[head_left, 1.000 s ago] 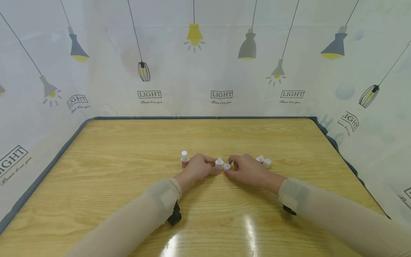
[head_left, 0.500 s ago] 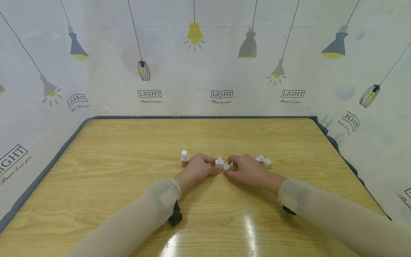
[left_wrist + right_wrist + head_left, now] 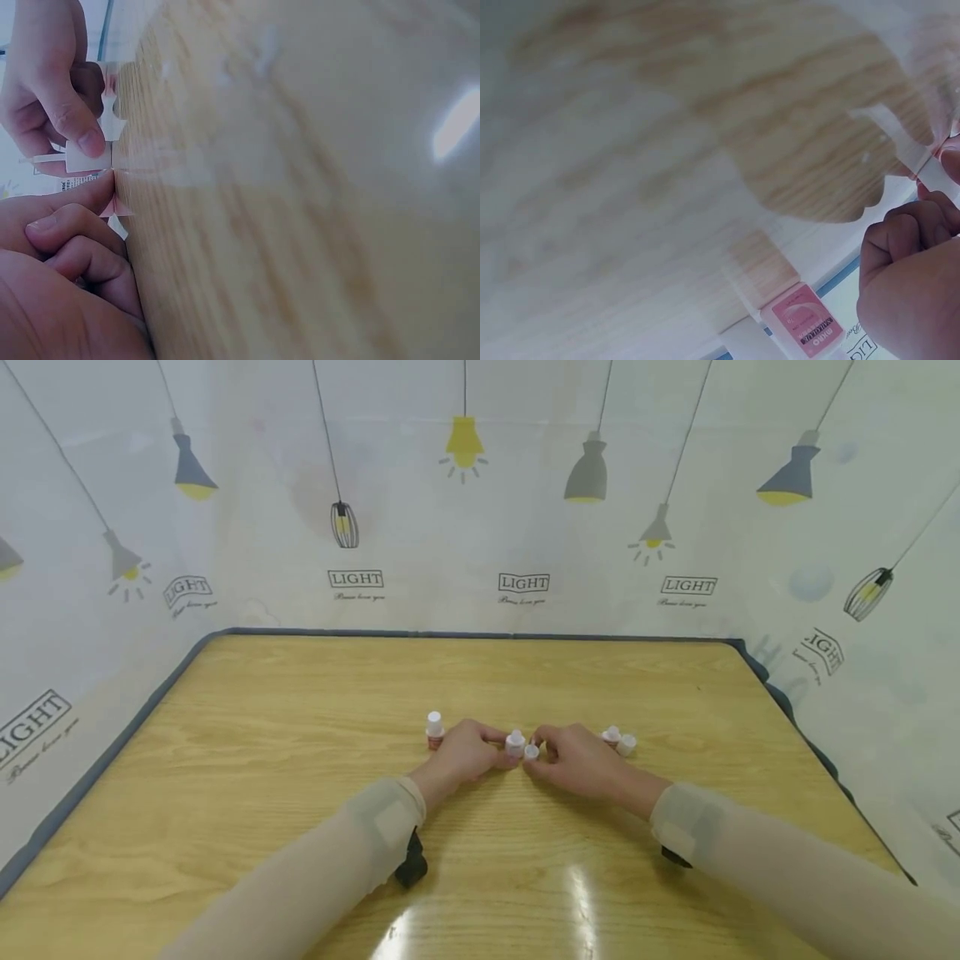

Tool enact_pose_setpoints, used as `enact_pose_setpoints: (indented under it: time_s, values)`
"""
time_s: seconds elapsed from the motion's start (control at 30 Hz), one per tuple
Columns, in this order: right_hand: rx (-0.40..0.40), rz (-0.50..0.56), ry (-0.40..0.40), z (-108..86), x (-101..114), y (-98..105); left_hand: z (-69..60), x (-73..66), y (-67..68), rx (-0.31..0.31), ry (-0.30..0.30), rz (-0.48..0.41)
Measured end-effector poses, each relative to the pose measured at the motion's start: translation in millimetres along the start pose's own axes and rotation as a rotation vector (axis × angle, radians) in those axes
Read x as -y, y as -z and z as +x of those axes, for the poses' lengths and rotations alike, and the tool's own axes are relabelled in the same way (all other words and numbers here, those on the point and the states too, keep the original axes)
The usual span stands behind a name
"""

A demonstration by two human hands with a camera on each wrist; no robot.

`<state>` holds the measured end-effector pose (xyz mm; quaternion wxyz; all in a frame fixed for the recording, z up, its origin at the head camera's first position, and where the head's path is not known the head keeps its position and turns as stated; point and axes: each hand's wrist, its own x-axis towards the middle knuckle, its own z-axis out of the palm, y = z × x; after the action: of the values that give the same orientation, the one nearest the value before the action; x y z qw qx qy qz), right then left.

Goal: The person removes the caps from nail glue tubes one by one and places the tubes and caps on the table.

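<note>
My left hand point(image 3: 461, 752) rests on the table, thumb and forefinger around the sides of a small upright white bottle point(image 3: 514, 746) whose cap is off and nozzle shows. Just right of it, my right hand point(image 3: 581, 762) pinches a small white cap point(image 3: 531, 752) standing open side up. The left wrist view shows the right thumb pressed on the cap point(image 3: 88, 155), with a thin white stem rising from it; the bottle is mostly hidden behind. In the right wrist view the right hand point(image 3: 915, 262) has curled fingers, and the cap is partly cut off.
Left of my left hand stands a capped white bottle with a red label point(image 3: 434, 732). Behind my right hand are another bottle point(image 3: 611, 737) and a loose white cap point(image 3: 627, 743). The wooden table point(image 3: 315, 693) ends at a patterned curtain.
The head view has shifted slightly. Both hands keep nearly the same position and grip, with the bottle and cap still side by side.
</note>
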<state>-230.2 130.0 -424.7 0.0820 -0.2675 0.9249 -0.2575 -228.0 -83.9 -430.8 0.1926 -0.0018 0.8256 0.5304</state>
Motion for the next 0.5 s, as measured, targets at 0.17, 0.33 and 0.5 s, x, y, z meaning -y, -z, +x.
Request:
enact_pose_setpoints:
  time_s: [0.17,0.33,0.5]
  values:
    - [-0.007,-0.007,0.000,0.5,-0.6,-0.2,1.4,0.4,-0.6,-0.002,-0.003,0.003]
    - [-0.006,-0.013,-0.002,0.6,-0.5,-0.4,2.2,1.4,-0.7,-0.004,-0.012,0.010]
    - [-0.003,-0.009,-0.001,0.8,1.0,-0.2,2.5,1.0,-0.1,0.002,-0.007,0.011]
